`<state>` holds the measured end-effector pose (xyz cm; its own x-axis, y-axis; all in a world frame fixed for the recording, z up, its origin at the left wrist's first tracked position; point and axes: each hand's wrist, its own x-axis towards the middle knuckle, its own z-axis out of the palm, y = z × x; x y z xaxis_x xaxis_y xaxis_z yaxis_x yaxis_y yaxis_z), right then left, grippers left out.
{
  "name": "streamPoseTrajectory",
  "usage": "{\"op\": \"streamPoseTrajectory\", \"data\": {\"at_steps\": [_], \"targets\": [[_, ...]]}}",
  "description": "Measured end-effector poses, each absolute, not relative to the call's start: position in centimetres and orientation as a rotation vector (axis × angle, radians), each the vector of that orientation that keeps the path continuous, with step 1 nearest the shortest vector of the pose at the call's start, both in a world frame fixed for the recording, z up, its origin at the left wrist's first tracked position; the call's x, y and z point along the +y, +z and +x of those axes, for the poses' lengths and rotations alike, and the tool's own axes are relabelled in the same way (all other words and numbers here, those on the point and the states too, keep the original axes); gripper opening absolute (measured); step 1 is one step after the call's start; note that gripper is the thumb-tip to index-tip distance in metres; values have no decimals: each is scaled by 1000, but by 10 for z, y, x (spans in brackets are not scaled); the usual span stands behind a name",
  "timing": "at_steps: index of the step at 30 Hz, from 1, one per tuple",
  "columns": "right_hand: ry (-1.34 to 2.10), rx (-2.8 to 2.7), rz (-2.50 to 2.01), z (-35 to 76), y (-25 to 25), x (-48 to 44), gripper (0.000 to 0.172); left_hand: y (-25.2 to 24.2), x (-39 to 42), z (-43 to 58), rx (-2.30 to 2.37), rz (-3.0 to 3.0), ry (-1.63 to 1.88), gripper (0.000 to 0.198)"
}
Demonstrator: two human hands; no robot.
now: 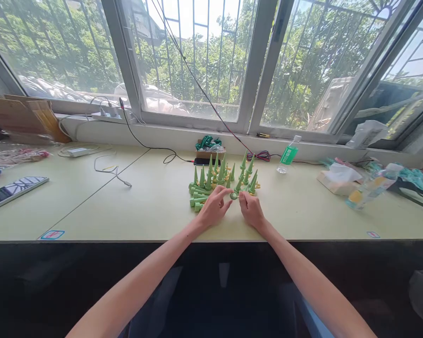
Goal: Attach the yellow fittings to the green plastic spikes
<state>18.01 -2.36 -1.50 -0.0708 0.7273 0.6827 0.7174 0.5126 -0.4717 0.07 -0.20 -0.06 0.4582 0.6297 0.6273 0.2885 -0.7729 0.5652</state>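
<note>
Person is working bare-handed at the pale yellow tabletop, both forearms reaching in from the near edge. Step in hand, by the look of it: one small green ring-like piece is being handled between the fingertips. That piece is sitting at 12 o'clock from the gap between the hands, just in front of the cluster.

Left hand is curving in from 7 o'clock, thumb and index tips bending around the piece's near side; whether they are pinching it or only hovering at it, cannot tell (too small). Right hand is coming in from 5 o'clock, fingers clenched, knuckles up, thumb pressing toward the index; what they are gripping, if anything, is not showing.

Green cones are standing upright from 10 to 1 o'clock of the hands, small yellow parts showing among them. Green tubular pieces are lying on their sides at 9 o'clock, right beside the left hand (tight quarters). A green-labelled plastic bottle is standing at 2 o'clock, well apart, and a tissue box is sitting near 3 o'clock.

Judgement: the next move is calling for a light, steady fingertip hold, ring kept level, wrists staying low so nothing is bumping the upright cones.
</note>
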Motion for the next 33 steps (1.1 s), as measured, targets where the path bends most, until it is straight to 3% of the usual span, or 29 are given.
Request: {"op": "streamPoseTrajectory", "data": {"at_steps": [3, 16, 33], "targets": [[11, -1743, -1195, 181, -15, -24, 38, 0, -2, 2, 819, 2288, 1253, 18], [90, -1753, -1116, 182, -12, -30, 33, 10, -8, 0, 750, 2300, 1034, 60], [173, -1816, -1092, 181, -8, -31, 33, 10, -7, 1, 767, 2290, 1146, 37]]}}
